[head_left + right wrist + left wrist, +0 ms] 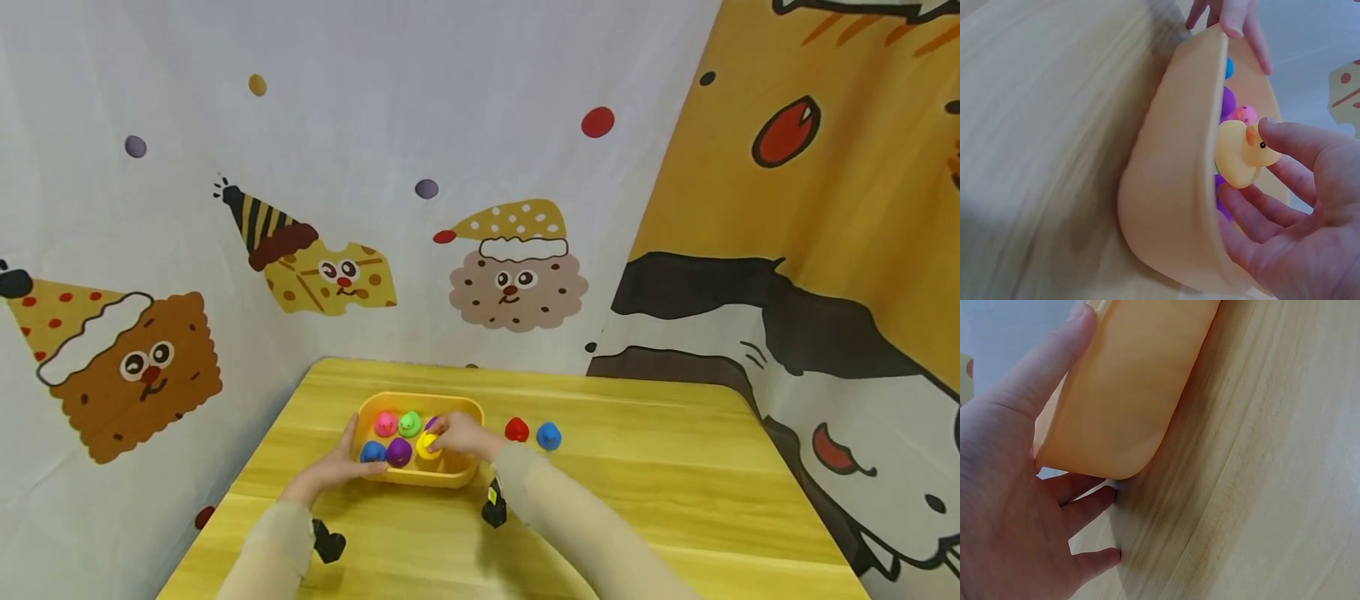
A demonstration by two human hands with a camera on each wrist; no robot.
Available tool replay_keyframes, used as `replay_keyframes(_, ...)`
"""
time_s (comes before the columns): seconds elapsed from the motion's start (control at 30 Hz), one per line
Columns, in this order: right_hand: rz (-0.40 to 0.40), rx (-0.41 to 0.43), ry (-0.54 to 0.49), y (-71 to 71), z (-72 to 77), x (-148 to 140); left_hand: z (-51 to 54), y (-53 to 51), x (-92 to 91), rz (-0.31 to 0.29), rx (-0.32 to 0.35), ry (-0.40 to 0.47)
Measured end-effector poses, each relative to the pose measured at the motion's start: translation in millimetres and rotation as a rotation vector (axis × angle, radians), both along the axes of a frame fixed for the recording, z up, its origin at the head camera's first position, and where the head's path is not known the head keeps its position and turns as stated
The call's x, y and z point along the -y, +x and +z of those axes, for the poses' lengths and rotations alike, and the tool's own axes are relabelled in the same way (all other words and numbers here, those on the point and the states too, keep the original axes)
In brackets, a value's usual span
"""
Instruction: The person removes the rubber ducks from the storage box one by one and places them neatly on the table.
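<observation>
My right hand (459, 434) pinches a yellow rubber duck (1234, 153) between thumb and fingers, inside the right half of a yellow-orange plastic basin (442, 480). At the basin's left end, my left hand (335, 467) grips the corner, its thumb along the near rim and its fingers (1088, 509) spread round the end. Several ducks sit in the basin: a pink duck (386, 423), a green duck (409, 423), a blue duck (372, 452) and a purple duck (399, 452). Another purple thing (431, 422) is partly hidden behind the right hand.
A red duck (517, 429) and a second blue duck (549, 436) stand on the wooden table (660, 492), right of the basin. White cloth with cartoon prints (517, 287) hangs behind the table. Dark wrist mounts hang below both wrists.
</observation>
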State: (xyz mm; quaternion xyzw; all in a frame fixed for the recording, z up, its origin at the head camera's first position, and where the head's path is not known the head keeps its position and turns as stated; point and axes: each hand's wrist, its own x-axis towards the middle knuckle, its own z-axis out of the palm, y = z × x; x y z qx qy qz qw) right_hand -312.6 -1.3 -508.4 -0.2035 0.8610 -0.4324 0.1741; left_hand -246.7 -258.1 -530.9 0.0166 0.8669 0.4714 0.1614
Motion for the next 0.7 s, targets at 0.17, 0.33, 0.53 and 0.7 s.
replay_keyframes(0.17,0.002,0.067,-0.020,-3.4,9.9,-5.8,0.2,-1.3,1.7,0.006,0.015,-0.026)
replay_keyframes(0.33,0.039,0.105,-0.052,-5.6,16.4,-14.9,1.6,0.1,0.6,-0.002,-0.003,-0.011)
replay_keyframes(0.53,0.054,0.086,-0.027,-6.7,22.6,-26.2,4.5,-0.9,-2.8,-0.003,-0.013,0.001)
replay_keyframes(0.7,0.065,0.080,-0.034,-5.8,28.7,-31.4,5.1,-0.4,-0.1,0.008,0.003,-0.015)
